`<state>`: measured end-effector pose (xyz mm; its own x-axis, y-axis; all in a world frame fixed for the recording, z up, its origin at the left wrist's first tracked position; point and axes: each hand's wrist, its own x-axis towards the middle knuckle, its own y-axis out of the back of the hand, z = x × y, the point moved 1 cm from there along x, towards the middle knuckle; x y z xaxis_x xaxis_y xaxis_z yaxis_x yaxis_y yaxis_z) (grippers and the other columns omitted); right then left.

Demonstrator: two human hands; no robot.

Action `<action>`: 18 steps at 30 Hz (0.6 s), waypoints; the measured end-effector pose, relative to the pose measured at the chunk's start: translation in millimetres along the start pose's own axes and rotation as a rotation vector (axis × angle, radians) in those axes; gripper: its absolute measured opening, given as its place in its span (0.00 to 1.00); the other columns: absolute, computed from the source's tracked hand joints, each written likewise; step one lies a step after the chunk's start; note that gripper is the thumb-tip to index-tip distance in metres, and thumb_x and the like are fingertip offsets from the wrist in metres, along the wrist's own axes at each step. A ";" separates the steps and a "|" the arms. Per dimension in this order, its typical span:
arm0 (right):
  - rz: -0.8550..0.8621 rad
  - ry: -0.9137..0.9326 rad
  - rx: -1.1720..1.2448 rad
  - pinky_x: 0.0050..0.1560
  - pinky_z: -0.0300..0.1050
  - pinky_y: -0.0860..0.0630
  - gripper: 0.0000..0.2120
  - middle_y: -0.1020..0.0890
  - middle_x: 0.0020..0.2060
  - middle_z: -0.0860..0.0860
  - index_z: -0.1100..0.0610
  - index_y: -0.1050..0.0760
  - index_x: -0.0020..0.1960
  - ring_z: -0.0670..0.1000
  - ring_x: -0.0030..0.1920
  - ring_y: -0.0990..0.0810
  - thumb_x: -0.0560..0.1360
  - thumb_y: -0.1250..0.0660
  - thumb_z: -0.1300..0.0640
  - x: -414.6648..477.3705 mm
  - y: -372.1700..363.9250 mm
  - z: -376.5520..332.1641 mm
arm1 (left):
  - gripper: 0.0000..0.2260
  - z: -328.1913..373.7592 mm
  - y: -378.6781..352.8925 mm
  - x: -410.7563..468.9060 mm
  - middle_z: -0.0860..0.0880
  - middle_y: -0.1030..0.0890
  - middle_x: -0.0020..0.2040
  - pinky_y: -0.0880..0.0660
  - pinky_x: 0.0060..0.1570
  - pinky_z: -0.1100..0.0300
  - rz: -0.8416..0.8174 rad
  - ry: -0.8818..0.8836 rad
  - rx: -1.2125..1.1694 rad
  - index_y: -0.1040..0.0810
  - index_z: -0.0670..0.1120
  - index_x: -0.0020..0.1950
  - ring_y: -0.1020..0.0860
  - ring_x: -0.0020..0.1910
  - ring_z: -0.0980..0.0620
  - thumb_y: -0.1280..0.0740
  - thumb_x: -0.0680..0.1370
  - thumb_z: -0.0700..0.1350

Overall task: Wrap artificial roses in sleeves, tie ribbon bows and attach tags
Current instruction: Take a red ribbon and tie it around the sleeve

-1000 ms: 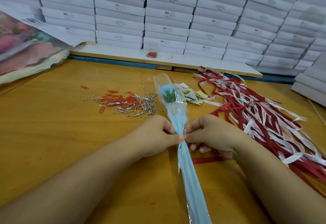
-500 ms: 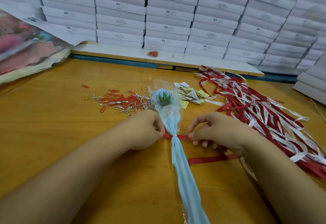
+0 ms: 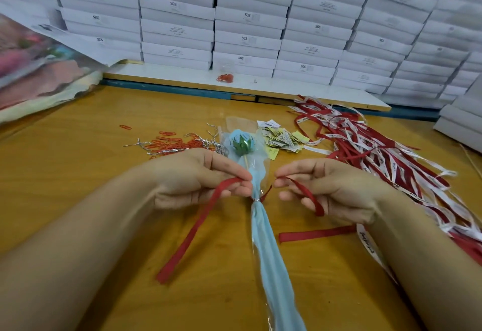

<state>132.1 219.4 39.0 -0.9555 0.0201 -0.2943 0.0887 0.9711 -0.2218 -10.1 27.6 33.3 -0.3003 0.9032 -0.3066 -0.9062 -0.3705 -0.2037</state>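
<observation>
Yellow-brown wooden desk fills the view, white boxes stacked along its far edge; mid-desk lies the sleeved rose, left hand and right hand each pinching its red ribbon; loose ribbons toward the right edge.

Bare counter lies open at left; paper clips and tags crowd the far side, ribbons block the right, stacked boxes wall the back

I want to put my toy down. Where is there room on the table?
The bare table left of the paper clips is free, and the strip behind them. Crowded: the right side, under the ribbons and tags, and the middle by the rose.
</observation>
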 end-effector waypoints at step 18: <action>0.313 0.176 -0.135 0.20 0.32 0.33 0.07 0.23 0.30 0.57 0.59 0.24 0.38 0.44 0.21 0.30 0.75 0.33 0.62 29.1 -27.8 18.2 | 0.11 -12.8 -19.7 19.3 0.43 0.17 0.37 0.31 0.25 0.68 0.130 -0.312 0.384 0.26 0.47 0.57 0.26 0.25 0.58 0.34 0.77 0.35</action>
<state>106.9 188.6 19.7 -0.9226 0.3500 -0.1618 0.3575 0.9337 -0.0183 5.8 49.5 19.4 -0.4391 0.8984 -0.0025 -0.8819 -0.4305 0.1919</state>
